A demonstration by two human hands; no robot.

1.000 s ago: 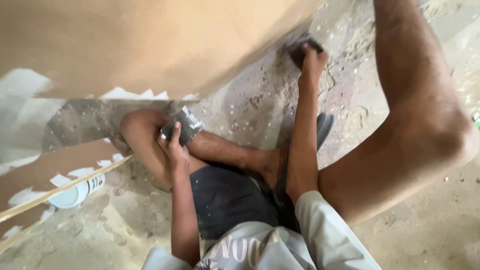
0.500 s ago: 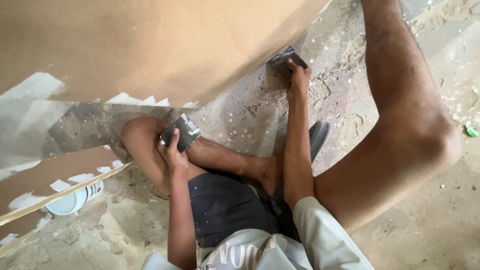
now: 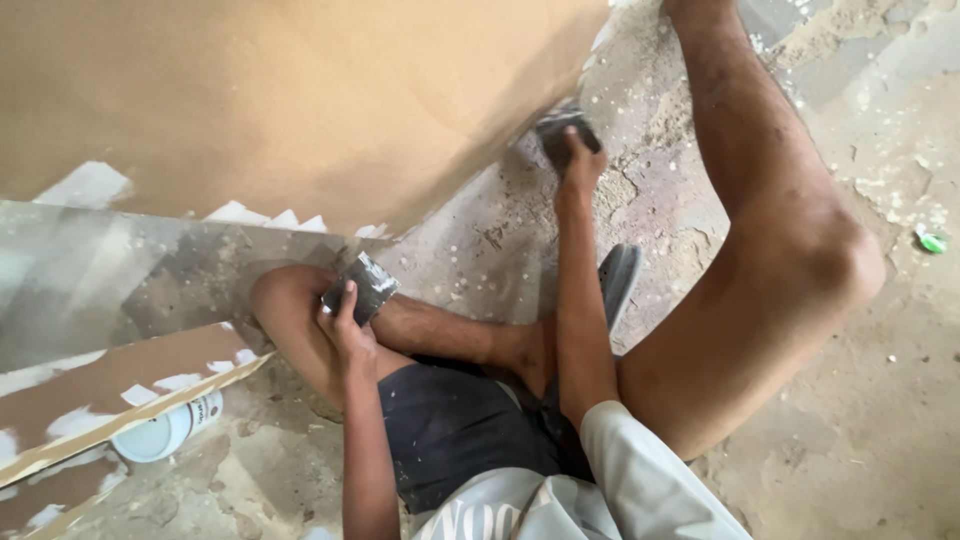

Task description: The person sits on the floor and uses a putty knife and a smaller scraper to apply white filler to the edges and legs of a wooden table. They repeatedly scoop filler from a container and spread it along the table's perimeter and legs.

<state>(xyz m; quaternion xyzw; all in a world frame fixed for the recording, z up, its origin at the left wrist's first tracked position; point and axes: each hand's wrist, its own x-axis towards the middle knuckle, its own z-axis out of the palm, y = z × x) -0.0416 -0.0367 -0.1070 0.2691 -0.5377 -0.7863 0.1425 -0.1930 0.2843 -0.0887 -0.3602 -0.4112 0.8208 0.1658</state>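
a big brown board fills the upper left of the view, leaning over a dusty concrete floor speckled with white flecks. below it lie a grey panel and narrower brown strips patched with white filler. the person sits on the floor, right leg bent with the knee raised, left leg folded flat under the board's edge, a dark sandal beside the foot.

the right arm reaches straight forward, nearly fully extended, and the right hand presses a dark sanding block against the lower edge of the board where it meets the floor; the fingers are curled over the block's top, close together, though it is blurred. the left arm is bent at the elbow, forearm rising from the lap, and the left hand holds a small flat scraper above the left knee, thumb and fingers pinching its lower end, the blade tilted up.

a white tub lies on its side under the brown strips at lower left. a small green scrap sits on the floor at far right.
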